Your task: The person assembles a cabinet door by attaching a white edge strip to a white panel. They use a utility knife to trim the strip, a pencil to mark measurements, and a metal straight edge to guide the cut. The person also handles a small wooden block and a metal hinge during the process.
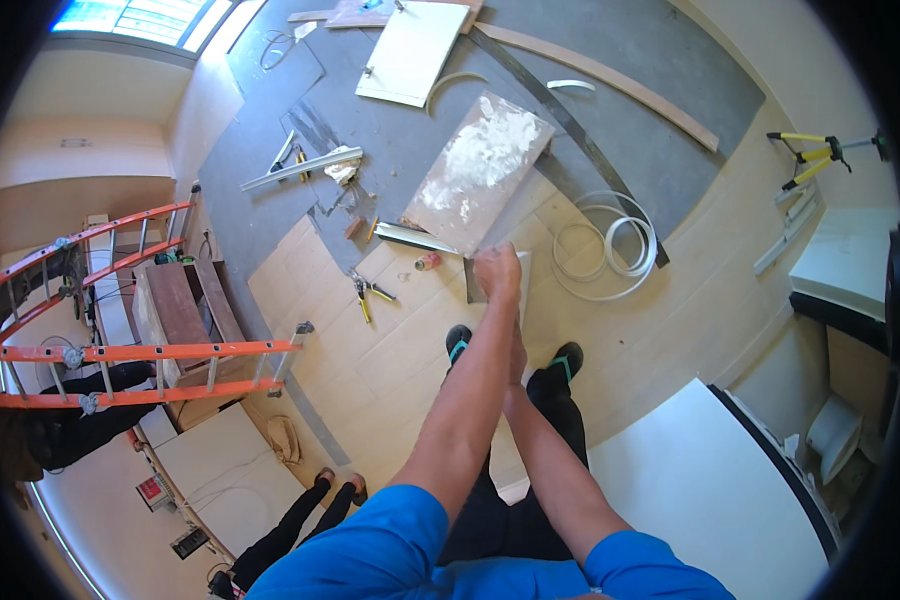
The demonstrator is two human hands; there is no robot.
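Pale and thin, a strip is showing just beside the left hand, in front of the person's shoes, and a dark grey flat piece is peeking out on that hand's other side. The left fingers are making a closed fist, but I cannot tell if the strip is inside it. The right hand is mostly hiding behind the left arm, so I cannot tell how open its fingers are or what they are holding. The step looks like close two-handed work on the strip, and the next move seems to be calling for a firm, steady grip. Just past the fist, a brown board is lying with white paste on it. Near it, a white bar, a small red can and yellow-handled pliers are resting on the floor. To the right, a white coil is lying in loops. Farther left, an orange ladder is standing.
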